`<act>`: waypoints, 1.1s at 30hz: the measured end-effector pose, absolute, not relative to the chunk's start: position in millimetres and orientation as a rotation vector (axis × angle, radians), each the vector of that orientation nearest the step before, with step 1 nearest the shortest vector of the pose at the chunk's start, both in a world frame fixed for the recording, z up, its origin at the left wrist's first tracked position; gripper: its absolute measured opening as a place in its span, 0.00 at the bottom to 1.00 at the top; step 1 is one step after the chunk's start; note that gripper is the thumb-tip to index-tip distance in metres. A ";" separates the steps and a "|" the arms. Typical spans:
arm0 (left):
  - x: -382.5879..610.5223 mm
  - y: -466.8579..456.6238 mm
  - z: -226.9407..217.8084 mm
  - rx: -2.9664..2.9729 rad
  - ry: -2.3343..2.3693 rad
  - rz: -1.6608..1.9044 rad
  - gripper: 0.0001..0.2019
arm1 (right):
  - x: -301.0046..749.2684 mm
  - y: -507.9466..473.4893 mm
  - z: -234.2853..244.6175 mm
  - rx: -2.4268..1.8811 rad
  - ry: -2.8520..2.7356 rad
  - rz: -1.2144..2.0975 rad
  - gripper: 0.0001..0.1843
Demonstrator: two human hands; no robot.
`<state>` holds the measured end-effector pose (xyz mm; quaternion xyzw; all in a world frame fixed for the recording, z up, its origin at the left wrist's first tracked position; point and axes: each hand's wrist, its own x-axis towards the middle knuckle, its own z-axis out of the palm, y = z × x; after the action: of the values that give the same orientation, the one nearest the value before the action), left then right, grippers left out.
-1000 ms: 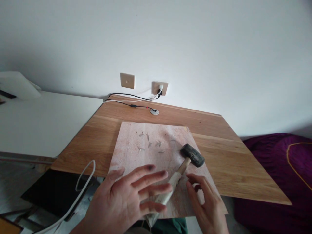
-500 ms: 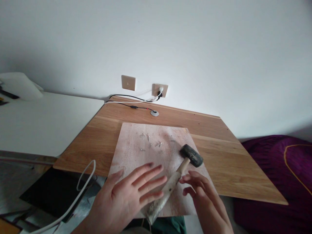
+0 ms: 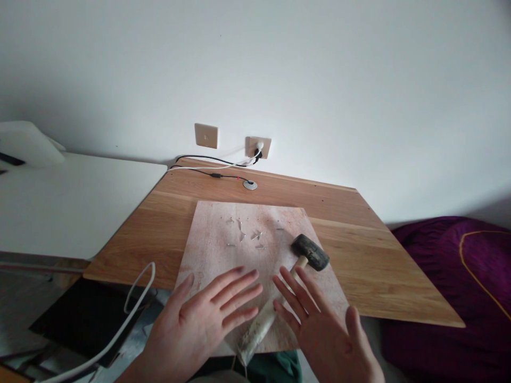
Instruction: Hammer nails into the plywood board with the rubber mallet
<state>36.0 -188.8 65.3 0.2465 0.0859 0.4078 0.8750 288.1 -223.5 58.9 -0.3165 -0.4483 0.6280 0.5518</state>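
A mallet with a black head and a worn, pale handle lies slantwise on a board. Several small metal screws or nails, too small to tell which, are scattered over the board's far half. Palm up, my left hand hovers over the board's near left part, fingers spread, holding nothing. My right hand is likewise palm up with fingers apart. It is over the near right part and hides some of the mallet's handle from view.
Under the board is a wooden desk, which meets a white table on the left. Cables run to a wall socket behind. A purple covered seat stands at the right. At lower left a white cable loops beside a black panel.
My right hand has turned from a half-curled, sideways pose to palm up with spread fingers, moving a little left over the mallet's handle. The left hand stays much the same. The view shifted slightly.
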 end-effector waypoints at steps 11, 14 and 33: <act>18.9 -191.3 62.1 1.504 0.736 0.877 0.23 | 317.8 -233.3 36.0 -1.624 -1.666 0.120 0.16; 11.2 -190.5 61.0 2.205 1.081 0.801 0.19 | 336.2 -229.3 27.6 -1.655 -1.860 -0.044 0.19; -13.6 -193.2 34.8 2.873 1.162 0.539 0.29 | 371.7 -238.3 0.9 -1.805 -2.098 -0.184 0.33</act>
<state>-13.6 -193.2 34.8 0.9134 0.3693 0.1714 -0.0021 371.7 -238.3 0.9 -0.6397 -0.7436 -0.0654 0.1831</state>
